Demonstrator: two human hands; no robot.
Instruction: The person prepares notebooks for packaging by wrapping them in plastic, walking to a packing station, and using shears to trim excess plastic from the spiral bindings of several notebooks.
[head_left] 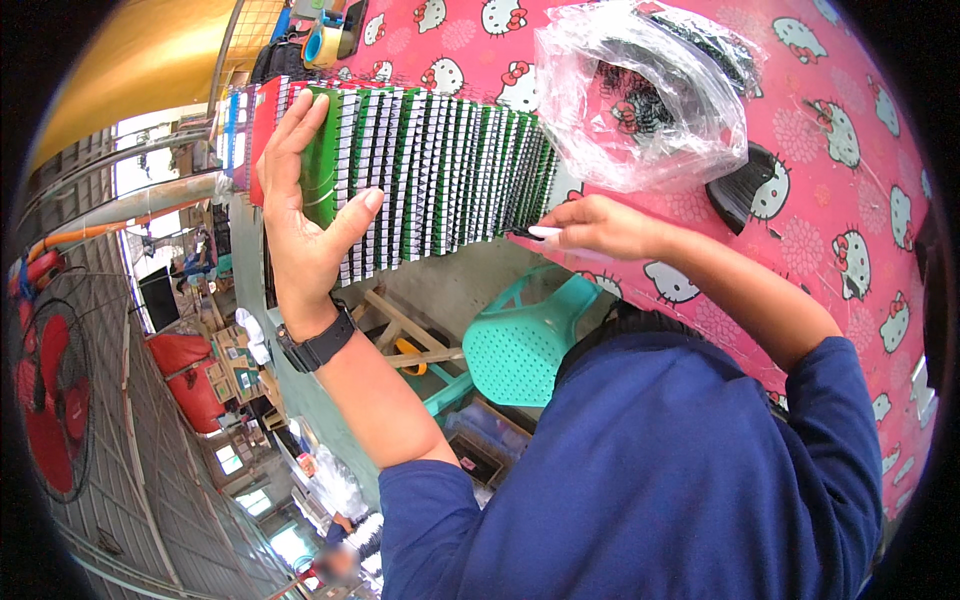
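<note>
A long, fanned row of spiral-bound notebooks [430, 170] with green covers and dark wire spines lies along the table's near left edge. My left hand [310, 200] is at the row's left end, fingers stretched up and thumb apart, its palm against a green cover [322, 165]. A dark watch [318, 340] is on that wrist. At the row's right end my right hand [605, 228] is closed in a pinch on a slim white-handled object [546, 232]. Its dark front end is beside the last notebooks; I cannot tell its kind.
A clear plastic bag [580, 150] with black coil-like pieces sits beyond my right hand. More curved black pieces [735, 205] lie on the pink patterned tablecloth [690, 270]. Below the table edge stands a teal plastic chair [520, 345]. A tape roll [320, 45] is at the far left.
</note>
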